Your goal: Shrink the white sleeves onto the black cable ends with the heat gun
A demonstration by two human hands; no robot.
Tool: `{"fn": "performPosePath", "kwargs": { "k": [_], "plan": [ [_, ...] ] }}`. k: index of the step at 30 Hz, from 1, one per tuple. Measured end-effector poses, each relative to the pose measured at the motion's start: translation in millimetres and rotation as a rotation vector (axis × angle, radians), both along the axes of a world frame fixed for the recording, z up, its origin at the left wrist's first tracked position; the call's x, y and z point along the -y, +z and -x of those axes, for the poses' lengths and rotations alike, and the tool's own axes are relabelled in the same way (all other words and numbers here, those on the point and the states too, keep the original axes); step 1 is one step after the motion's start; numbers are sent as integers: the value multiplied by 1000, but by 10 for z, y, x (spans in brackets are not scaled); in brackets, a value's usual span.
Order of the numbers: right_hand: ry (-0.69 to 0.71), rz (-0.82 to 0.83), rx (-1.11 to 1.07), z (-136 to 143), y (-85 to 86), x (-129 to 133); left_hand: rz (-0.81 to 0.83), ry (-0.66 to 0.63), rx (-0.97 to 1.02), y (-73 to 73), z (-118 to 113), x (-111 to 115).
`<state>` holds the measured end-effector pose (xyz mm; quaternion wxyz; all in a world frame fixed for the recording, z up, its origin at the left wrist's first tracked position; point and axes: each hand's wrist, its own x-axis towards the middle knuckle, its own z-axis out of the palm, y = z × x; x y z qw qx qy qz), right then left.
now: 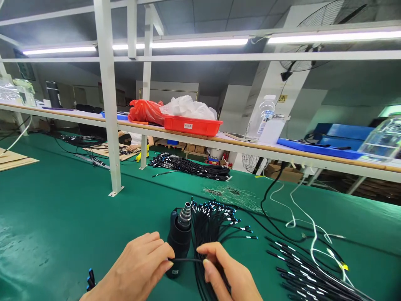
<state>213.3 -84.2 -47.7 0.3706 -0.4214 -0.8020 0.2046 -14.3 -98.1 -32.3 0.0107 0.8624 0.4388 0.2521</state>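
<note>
A thin black cable (187, 260) is stretched level between my two hands. My left hand (138, 265) pinches one end of it between thumb and forefinger. On the other side, the thumb and forefinger of my right hand (230, 271) close on the cable. Just behind the cable a black heat gun (179, 242) stands upright, its stepped metal nozzle pointing up. Beside it, partly under my right hand, lies a bundle of black cables (213, 221) with white labels and blue tips. A few blue-tipped cable ends (90, 280) show left of my left wrist.
Another cable bundle (300, 271) lies at right, near white cords (310, 217). Behind are thin wire scraps (233, 194) and a further bundle (191, 166). A white post (108, 104) carries a shelf with a red tray (192, 125). Across the bench is a person's hand (134, 147).
</note>
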Motion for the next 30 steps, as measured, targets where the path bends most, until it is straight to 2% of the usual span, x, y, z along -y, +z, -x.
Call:
{"fn": "performPosePath", "kwargs": {
  "k": [4, 9, 15, 20, 24, 30],
  "plan": [
    [101, -38, 97, 155, 52, 6, 36, -19, 119, -11, -89, 27],
    [-12, -87, 42, 176, 276, -5, 85, -38, 270, 11, -3, -53],
    [-67, -32, -38, 168, 506, -72, 233, 50, 322, 93, 93, -214],
    [-124, 11, -92, 215, 558, -194, 353, 56, 453, 233, 27, -371],
    [-172, -5, -78, 215, 569, -318, 398, 11, 586, 295, -25, -495],
    [-214, -36, -78, 236, 646, -465, 347, 9, 638, 354, -89, -654]
  ]
}}
